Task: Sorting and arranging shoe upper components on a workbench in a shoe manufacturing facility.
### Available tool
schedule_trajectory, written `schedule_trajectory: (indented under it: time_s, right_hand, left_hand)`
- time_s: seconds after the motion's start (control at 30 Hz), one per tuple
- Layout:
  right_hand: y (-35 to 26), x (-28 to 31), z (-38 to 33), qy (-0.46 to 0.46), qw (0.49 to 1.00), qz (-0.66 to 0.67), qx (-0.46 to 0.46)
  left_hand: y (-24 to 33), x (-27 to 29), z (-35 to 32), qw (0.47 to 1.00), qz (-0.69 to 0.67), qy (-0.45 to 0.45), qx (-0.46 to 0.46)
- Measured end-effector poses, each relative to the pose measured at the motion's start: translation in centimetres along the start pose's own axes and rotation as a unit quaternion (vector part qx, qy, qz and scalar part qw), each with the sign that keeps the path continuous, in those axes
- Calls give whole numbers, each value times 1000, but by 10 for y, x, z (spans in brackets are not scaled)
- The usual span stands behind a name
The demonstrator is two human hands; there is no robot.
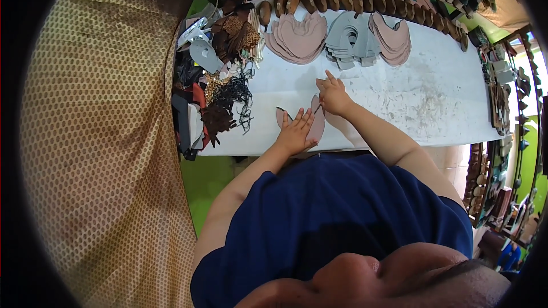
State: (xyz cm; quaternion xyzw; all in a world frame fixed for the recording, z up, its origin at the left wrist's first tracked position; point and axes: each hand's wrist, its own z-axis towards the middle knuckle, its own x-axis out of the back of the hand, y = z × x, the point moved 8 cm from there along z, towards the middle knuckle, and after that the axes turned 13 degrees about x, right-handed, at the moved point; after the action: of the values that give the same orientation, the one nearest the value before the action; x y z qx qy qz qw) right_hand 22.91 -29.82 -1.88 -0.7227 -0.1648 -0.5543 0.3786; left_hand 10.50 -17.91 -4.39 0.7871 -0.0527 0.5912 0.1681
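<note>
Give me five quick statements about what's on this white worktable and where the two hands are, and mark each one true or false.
1. The left hand lies flat on a pink cut-out piece. True.
2. The right hand is lifted off the white table, holding a shoe. False: it is down at the top of the same pink piece, holding no shoe.
3. Stacks of pink pieces and grey pieces sit at the far side of the table. True.
4. The heap of dark scraps and cords lies at the table's right end. False: it lies at the left end.
5. The two hands are far apart. False: they are close together on one piece.
</note>
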Motion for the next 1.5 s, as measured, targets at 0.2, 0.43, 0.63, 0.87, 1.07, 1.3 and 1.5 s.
schedule_trajectory:
  time_s: [0.2, 0.43, 0.63, 0.87, 1.07, 1.3, 1.5]
  right_hand:
    - [-12, -2, 18, 50, 994, -70, 73]
    - [-20, 0, 35, 26, 992, -74, 98]
    - [-25, 3, 42, 40, 992, -50, 110]
    - [-29, 5, 41, 36, 992, -60, 105]
    - [-27, -1, 43, 21, 993, -80, 86]
    - [-26, -1, 43, 18, 996, -59, 58]
    - [-13, -9, 40, -16, 996, -80, -20]
  left_hand:
    - [2, 2, 1, 1000, -3, -16, 4]
    - [0, -3, 2, 998, 8, -51, 26]
    - [-1, -3, 2, 999, -3, -31, 21]
    - [0, -1, 2, 1000, -6, -21, 13]
    - [1, 1, 1, 1000, -7, -12, 10]
    - [1, 2, 1, 1000, -2, -7, 15]
    - [2, 1, 2, 1000, 2, -19, 16]
